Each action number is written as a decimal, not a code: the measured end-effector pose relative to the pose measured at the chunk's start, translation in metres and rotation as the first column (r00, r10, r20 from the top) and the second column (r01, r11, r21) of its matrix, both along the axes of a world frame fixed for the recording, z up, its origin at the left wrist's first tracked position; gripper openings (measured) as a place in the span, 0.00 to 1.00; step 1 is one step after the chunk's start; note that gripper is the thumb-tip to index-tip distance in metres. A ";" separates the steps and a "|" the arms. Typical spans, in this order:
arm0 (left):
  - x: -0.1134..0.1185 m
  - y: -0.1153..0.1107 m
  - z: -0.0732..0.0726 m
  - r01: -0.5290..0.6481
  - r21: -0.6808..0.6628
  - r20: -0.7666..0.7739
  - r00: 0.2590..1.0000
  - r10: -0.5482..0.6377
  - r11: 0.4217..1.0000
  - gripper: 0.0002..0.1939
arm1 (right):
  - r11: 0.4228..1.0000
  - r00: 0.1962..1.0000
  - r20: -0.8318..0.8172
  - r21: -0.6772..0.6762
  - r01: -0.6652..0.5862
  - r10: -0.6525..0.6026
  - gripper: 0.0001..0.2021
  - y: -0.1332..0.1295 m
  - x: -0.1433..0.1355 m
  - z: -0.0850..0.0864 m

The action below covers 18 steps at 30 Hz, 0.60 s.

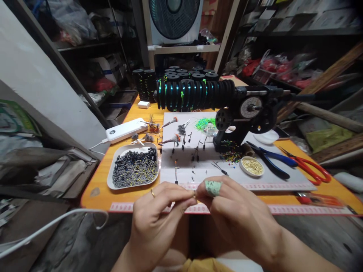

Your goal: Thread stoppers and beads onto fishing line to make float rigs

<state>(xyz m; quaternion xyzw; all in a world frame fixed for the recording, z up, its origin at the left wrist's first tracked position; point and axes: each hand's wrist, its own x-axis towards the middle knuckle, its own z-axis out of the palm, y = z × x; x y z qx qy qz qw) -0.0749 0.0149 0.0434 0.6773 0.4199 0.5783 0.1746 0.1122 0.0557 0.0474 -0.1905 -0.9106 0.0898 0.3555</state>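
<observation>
My left hand [160, 213], with a ring on one finger, is pinched closed above the table's front edge. Its fingertips meet those of my right hand [236, 211], which is also closed and has green tape round one finger. Something tiny sits between the fingertips, too small to name. Just beyond them lies a white sheet [170, 172] with small black parts and feathery bundles on it. A white tray [110, 177] of small dark and grey pieces stands to the left. On the right, a round dish [252, 174] holds tiny gold-coloured pieces.
A black machine [252, 107] carrying a row of spools [195, 94] stands at the back. Blue-handled pliers [272, 160] and red-handled scissors [314, 168] lie at the right. A white power bank [126, 130] is at the left. Tape measures [295, 209] run along the front edge.
</observation>
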 end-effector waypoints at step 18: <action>-0.003 0.003 0.001 0.362 -0.373 0.634 0.772 -0.050 0.854 0.02 | 0.929 0.962 -0.227 -0.364 0.062 -0.153 0.06 -0.006 -0.022 0.028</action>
